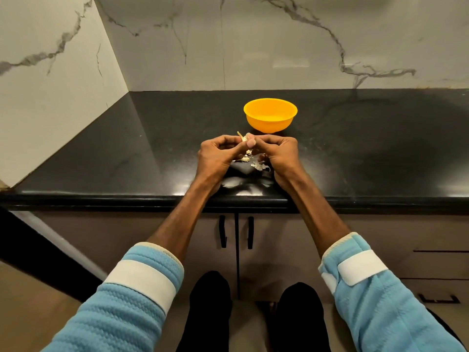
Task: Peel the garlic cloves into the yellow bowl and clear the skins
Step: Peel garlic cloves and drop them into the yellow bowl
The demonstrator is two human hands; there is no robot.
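Blue sleeves (142, 288) in the foreground, and both hands are busy over the black counter (101, 161). The left hand (218, 156) and right hand (279, 153) are curled in close, fingertips pinching one garlic clove (243, 137) between them. Peeling is the step, I'd say. Loose skins (258, 166) lie scattered beneath the hands, and just beyond waits the yellow bowl (270, 115) (nothing showing inside from here). Next it wants the skin stripped clean, then a short reach forward to drop the clove in.

Bowl (270, 115) — yellow. Counter (355, 153) — glossy black. Wall (253, 41) — white marble, grey veins. Sleeves (132, 295) — light blue, white bands.
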